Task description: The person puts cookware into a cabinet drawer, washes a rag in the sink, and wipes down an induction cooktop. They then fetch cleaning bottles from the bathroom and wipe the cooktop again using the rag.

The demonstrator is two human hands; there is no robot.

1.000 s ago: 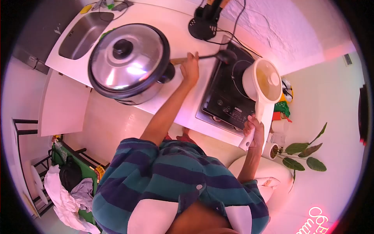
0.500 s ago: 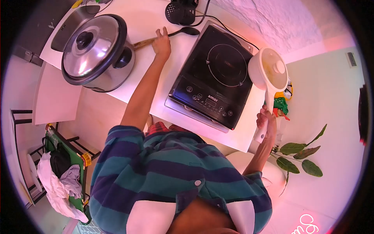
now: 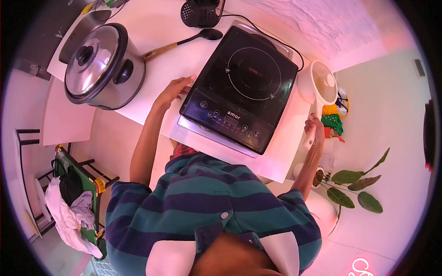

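My right hand [image 3: 314, 129] is wrapped round the long handle of a white saucepan [image 3: 317, 83] with a lid and pale knob. The saucepan stands at the right side of a black induction cooktop [image 3: 254, 73]. Fingers apart and holding nothing, my left hand [image 3: 174, 92] is at the cooktop's left edge, fingertips close to its side. A black spoon with a wooden handle [image 3: 161, 51] lies on the white table beyond that hand. Left of the spoon is a large steel pot [image 3: 113, 76] with a shiny lid and black side handle.
A black slotted utensil holder [image 3: 199, 14] stands at the back of the table, with a black cord [image 3: 262, 28] running behind the cooktop. A leafy plant [image 3: 350, 179] is at the right. Clothes [image 3: 69, 216] hang over a rack at the lower left.
My left hand has come away from beside the spoon, moving toward me to the cooktop's left edge. My right hand stays on the saucepan handle. The whole view has shifted slightly.
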